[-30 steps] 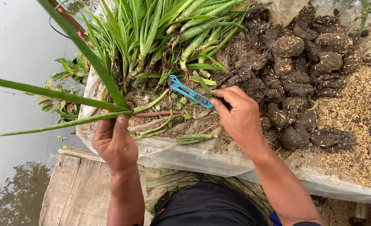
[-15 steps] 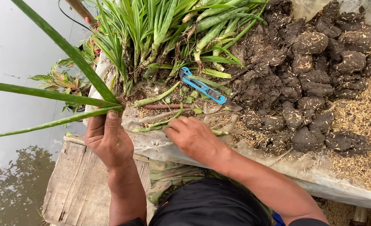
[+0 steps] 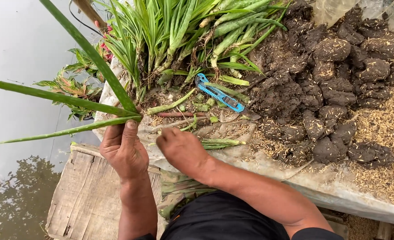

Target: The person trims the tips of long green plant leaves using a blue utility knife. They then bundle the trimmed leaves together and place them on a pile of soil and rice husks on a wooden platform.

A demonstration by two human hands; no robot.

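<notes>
My left hand (image 3: 123, 149) grips the base of a plant cutting (image 3: 63, 98) whose long green leaves fan out to the left over the water. My right hand (image 3: 181, 149) rests just beside it, fingers curled near the cutting's base, with nothing clearly held. A trimmed green shoot (image 3: 221, 142) lies on the sheet next to my right hand. A blue utility knife (image 3: 218, 93) lies loose on the sheet above my right hand, among cut stem pieces.
A heap of leafy plants (image 3: 183, 31) fills the top middle. Dark soil clods (image 3: 334, 84) lie to the right, with rice husk (image 3: 383, 146) beyond. All rest on a plastic sheet (image 3: 321, 186). A wooden plank (image 3: 86, 200) and water (image 3: 15, 53) lie left.
My right hand let go of the blue knife, left it on the sheet, and drew back down beside my left hand. My left hand still holds the cutting.
</notes>
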